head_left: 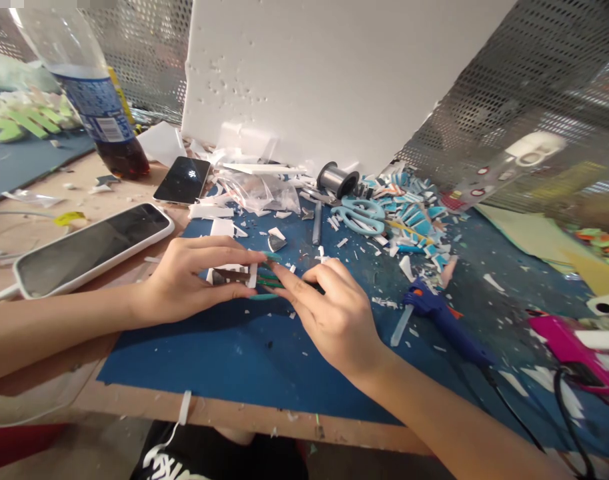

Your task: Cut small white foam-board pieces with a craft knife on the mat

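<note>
A small white and dark piece (229, 275) with green and teal strips (268, 281) at its right end is held just above the blue mat (234, 353). My left hand (194, 277) closes round the white piece from the left, with thumb below and fingers above. From the right, my right hand (334, 307) pinches at the strips, its index finger near the left hand's fingertips. The inner details of the piece are partly hidden by my fingers.
Light blue scissors (361, 215), a wire spool (338, 180) and foam scraps (409, 207) lie beyond my hands. A blue glue gun (449, 323) is at right. Two phones (97, 250) (183, 180) and a bottle (101, 107) stand or lie at left, before a white foam board (304, 73).
</note>
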`<state>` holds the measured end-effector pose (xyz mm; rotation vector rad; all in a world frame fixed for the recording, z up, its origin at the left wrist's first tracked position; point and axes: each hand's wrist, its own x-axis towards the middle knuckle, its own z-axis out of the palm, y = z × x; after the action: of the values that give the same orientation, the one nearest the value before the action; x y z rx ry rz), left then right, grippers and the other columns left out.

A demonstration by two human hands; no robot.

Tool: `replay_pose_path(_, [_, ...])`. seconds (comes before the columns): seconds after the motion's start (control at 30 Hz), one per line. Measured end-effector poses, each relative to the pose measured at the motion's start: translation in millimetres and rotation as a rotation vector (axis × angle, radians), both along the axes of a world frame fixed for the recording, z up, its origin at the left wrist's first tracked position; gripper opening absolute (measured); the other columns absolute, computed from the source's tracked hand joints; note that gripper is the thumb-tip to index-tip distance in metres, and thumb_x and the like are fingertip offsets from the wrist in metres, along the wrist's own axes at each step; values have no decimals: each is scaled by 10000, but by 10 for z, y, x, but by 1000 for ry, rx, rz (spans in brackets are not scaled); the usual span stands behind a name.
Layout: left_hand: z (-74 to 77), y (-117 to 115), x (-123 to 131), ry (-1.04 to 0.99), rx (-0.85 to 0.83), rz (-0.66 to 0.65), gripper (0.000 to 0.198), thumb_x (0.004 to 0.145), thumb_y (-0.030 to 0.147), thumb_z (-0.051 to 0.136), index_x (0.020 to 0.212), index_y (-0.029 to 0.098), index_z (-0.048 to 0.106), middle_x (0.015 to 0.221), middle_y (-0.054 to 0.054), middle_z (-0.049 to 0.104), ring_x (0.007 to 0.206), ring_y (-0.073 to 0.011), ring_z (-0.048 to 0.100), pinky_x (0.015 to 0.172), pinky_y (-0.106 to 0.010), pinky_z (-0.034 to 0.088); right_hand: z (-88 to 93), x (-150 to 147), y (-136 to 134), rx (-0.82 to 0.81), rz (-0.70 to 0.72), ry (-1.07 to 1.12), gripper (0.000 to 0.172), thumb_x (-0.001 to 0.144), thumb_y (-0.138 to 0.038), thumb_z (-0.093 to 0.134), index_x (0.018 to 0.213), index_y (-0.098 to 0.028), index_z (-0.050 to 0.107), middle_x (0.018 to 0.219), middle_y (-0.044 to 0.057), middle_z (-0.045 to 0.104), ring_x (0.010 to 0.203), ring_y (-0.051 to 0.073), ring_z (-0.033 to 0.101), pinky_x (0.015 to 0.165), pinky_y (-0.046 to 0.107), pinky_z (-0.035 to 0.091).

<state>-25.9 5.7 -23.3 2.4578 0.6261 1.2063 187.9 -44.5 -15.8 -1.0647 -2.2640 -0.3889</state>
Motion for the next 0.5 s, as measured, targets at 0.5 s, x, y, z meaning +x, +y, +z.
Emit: replay_pose_path(0.5, [-26,8,-17,-21,-26,89,255,755,270,709,1003,217,686,838,-30,729,660,-109,639,638,-192,533,-5,30,28,45,7,38,236,873,-148,551,1045,-102,705,597,48,520,612,148,401,568,261,399])
